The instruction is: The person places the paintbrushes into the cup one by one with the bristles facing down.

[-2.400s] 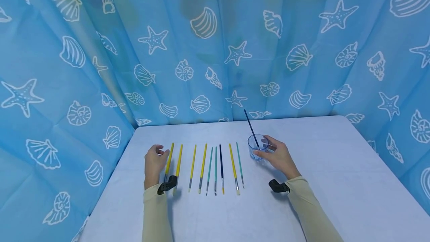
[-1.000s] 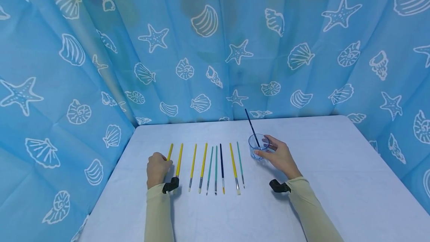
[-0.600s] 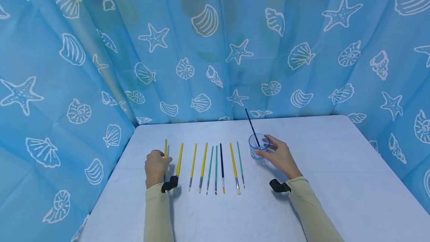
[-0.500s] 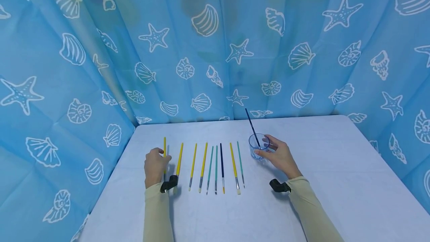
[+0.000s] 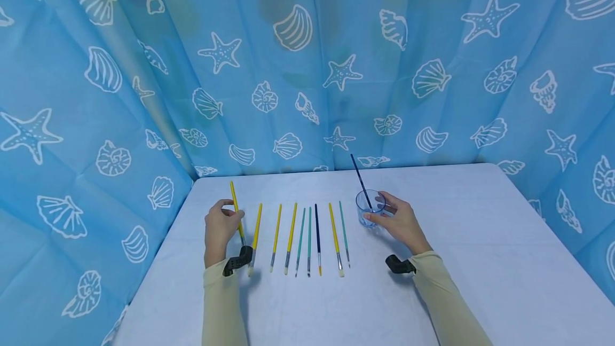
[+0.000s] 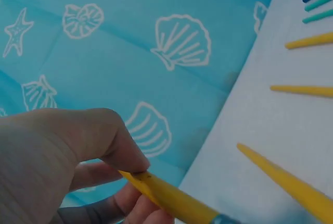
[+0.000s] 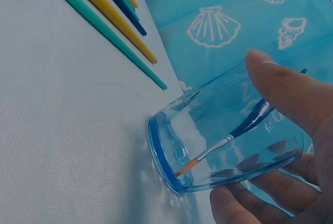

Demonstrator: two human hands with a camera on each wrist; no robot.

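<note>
My left hand (image 5: 222, 228) pinches a yellow-handled paintbrush (image 5: 235, 202) between thumb and fingers at the left end of a row of brushes. In the left wrist view its yellow handle (image 6: 177, 199) runs down from the fingertips, and its bristles are out of sight. With my right hand (image 5: 401, 224) I grip a clear blue cup (image 5: 366, 221), thumb on one side and fingers on the other. A dark blue paintbrush (image 5: 358, 175) leans inside the cup. The right wrist view shows its orange bristles (image 7: 187, 168) at the cup's bottom.
Several brushes lie side by side between my hands: yellow ones such as this brush (image 5: 291, 234), teal ones like this brush (image 5: 343, 231), and a dark blue brush (image 5: 317, 228). A blue shell-patterned curtain (image 5: 307, 68) hangs behind the white table (image 5: 461, 218).
My left hand has closed on the leftmost yellow brush and raised it off the table, its handle end now tilting left and farther back. The right hand and cup have stayed put.
</note>
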